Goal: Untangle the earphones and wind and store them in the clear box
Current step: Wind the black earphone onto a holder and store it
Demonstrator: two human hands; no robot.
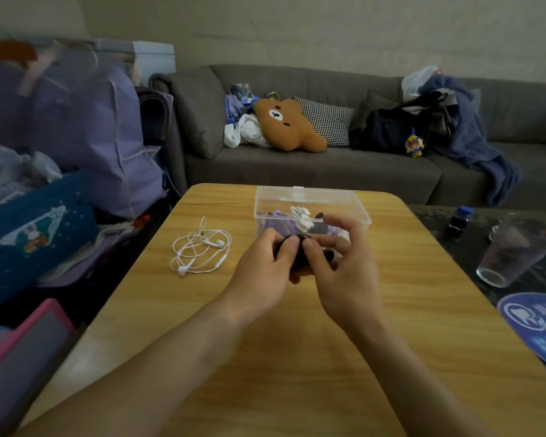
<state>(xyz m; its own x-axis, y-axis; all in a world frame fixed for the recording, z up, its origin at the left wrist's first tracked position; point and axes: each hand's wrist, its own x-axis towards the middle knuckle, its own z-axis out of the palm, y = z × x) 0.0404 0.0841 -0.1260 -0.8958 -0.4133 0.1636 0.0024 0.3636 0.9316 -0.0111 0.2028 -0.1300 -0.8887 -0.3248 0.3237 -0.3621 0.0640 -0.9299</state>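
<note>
Near edge: both forearms extended over the wooden table (297, 357). Left hand (259, 272) and right hand (344, 272) closed together around a dark bundle (298, 252), apparently black earphones already wound; thumbs and fingertips pinched on the coil, held above the table just in front of the clear box (356, 212). Exact shape of the coil mostly hidden by the fingers.

Handling, judged: very light, limp, thin cord; springy enough to unwind if released. Pinch across the whole coil, not a single strand. No pulling on the earbuds or plug joints, likely the weak points. Smooth sheath, likely to slip loose when dropped.

Left of the hands, apart from them: white earphones (199, 249) lying tangled and loose on the table, not yet wound. Best taken hold of at the plug or an earbud to trace the knot out.

Box lid off or open, cannot tell which; inside, a white wound set and purple and dark items, leaving limited room. Near wall of the box directly behind the hands: lift over the rim needed.

Right, on a separate dark surface: drinking glass (514, 250) and a small bottle (460, 220), clear of the work. Beyond: sofa (297, 171) with a bear cushion (289, 124), bags and clothing.
</note>
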